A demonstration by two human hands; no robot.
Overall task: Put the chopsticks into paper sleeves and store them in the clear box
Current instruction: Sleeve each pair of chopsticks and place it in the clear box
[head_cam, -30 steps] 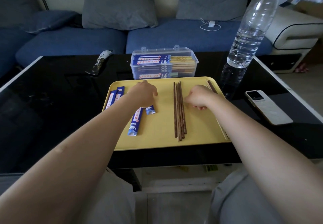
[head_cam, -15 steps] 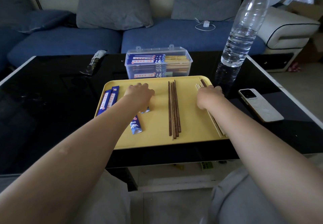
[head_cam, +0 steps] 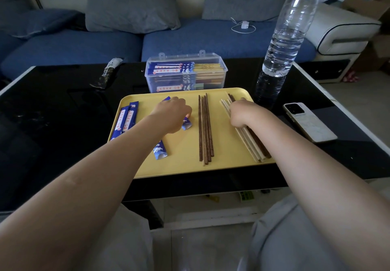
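While both arms reach in from the bottom of the frame, the left hand (head_cam: pixel 172 113) lies knuckles-up on a blue paper sleeve (head_cam: pixel 160 151) at the middle of the yellow tray (head_cam: pixel 185 170), fingers curled onto it; whether they truly pinch it I cannot tell. A second sleeve end (head_cam: pixel 186 124) pokes out just right of that hand. The right hand (head_cam: pixel 242 113) lies over the mixed pale and dark chopsticks (head_cam: pixel 250 144) along the tray's right edge, its fingers hidden beneath it, so its grip cannot be told either.

Between the hands runs a bundle of dark chopsticks (head_cam: pixel 205 129), about five, lying parallel with bare tray on both sides. Two more sleeves (head_cam: pixel 124 119) lie side by side against the tray's left rim. The right-hand bundle reaches nearly to the tray's near right corner; its sticks are too overlapped to count.

Just beyond the tray's far rim, centre of frame, stands the clear box (head_cam: pixel 186 71), lid closed, with sleeved chopsticks stacked inside. One water bottle (head_cam: pixel 285 38) stands at upper right, close to the tray's far right corner, and one phone (head_cam: pixel 309 121) lies right of the tray. A dark wrapper (head_cam: pixel 107 73) lies at upper left on the black table (head_cam: pixel 52 122), well apart from the tray, with open surface around it
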